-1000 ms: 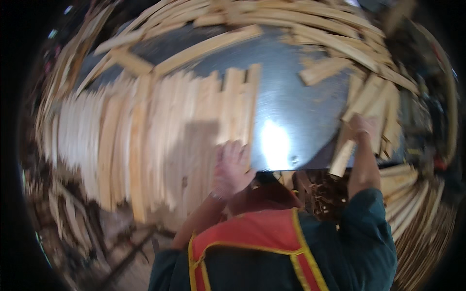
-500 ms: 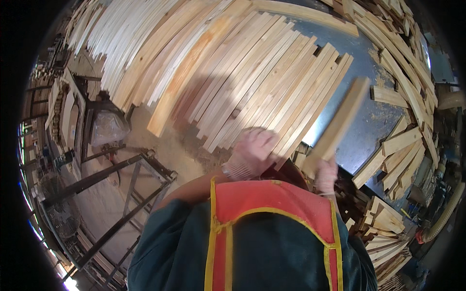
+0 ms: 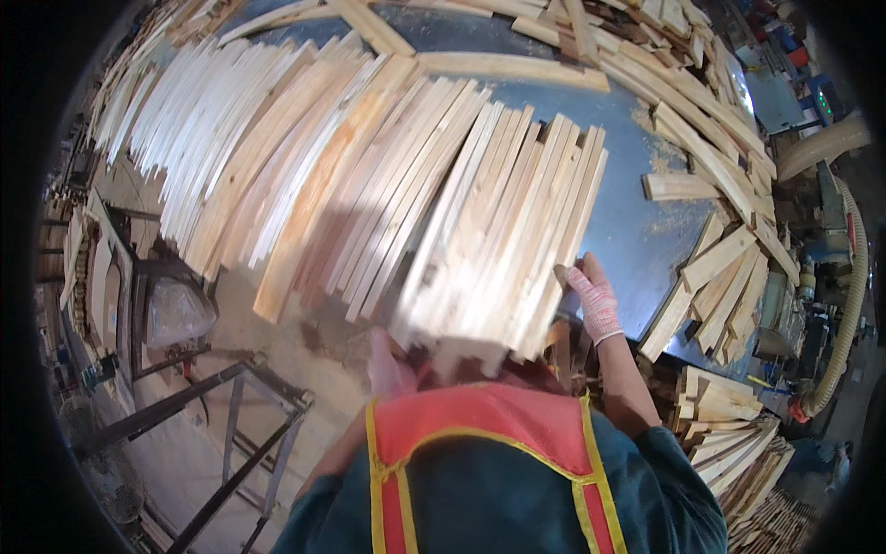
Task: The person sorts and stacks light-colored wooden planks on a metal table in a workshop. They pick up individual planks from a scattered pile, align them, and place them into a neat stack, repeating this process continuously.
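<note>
Pale wooden strips (image 3: pixel 517 212) lie side by side on the blue-grey metal table (image 3: pixel 637 148), their near ends close to my vest. My right hand (image 3: pixel 593 300), in a pinkish-white knit glove, is beside the right edge of this group. Its thumb and fingers are stretched apart, with the thumb close to the outermost strip. My left hand (image 3: pixel 391 365) is low at the group's left near corner, smeared by motion and partly hidden by the strip ends. A narrow gap parts this group from more strips (image 3: pixel 397 185) on the left.
Whiter strips (image 3: pixel 221 111) and an orange-stained board (image 3: pixel 323 185) lie further left. Loose boards (image 3: pixel 683 102) and offcuts (image 3: pixel 729 286) are heaped along the right. A dark metal frame (image 3: pixel 212 397) stands at lower left. A ribbed hose (image 3: pixel 854 305) hangs at far right.
My right hand has let go of the board it held and moved up beside the strips. My left hand went from the strips' near ends to their left corner. A gap has opened between strips.
</note>
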Demonstrator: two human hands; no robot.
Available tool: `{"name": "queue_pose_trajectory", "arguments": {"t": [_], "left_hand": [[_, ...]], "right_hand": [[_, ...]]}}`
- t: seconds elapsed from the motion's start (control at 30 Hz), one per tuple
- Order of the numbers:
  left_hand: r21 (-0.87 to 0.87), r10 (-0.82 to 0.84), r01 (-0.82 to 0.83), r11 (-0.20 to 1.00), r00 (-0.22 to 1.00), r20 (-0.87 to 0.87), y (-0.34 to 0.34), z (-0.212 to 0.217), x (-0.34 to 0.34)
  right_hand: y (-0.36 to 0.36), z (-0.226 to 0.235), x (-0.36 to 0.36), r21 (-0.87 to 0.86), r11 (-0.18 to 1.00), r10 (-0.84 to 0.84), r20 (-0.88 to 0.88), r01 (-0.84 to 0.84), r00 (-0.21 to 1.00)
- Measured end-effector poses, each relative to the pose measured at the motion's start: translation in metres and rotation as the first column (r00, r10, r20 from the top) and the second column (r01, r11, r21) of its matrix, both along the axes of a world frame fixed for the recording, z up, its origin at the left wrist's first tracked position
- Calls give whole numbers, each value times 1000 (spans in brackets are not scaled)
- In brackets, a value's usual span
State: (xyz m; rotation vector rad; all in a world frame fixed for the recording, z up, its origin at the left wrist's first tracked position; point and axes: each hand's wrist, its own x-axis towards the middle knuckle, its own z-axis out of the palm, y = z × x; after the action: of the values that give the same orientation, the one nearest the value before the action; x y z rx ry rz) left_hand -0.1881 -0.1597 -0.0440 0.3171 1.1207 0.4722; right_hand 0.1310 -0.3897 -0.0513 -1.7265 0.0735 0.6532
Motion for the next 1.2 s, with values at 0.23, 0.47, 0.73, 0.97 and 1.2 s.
{"name": "queue_pose_trajectory", "arguments": {"t": [0.23, 0.47, 0.73, 0.97, 1.2], "left_hand": [[375, -766, 904, 207, 388, -513, 27, 74, 57], [201, -575, 975, 96, 219, -788, 94, 37, 230], [290, -478, 943, 161, 332, -813, 60, 23, 274], [571, -408, 794, 209, 601, -687, 45, 148, 276], [988, -329, 125, -94, 932, -149, 59, 284, 277]], "right_hand": [[19, 55, 40, 271, 961, -19, -138, 56, 990], [8, 6, 115, 39, 964, 264, 17, -264, 964], [20, -14, 135, 206, 952, 247, -76, -227, 966], [7, 80, 138, 356, 928, 64, 137, -110, 988], [-22, 251, 170, 364, 930, -216, 647, -47, 731]]}}
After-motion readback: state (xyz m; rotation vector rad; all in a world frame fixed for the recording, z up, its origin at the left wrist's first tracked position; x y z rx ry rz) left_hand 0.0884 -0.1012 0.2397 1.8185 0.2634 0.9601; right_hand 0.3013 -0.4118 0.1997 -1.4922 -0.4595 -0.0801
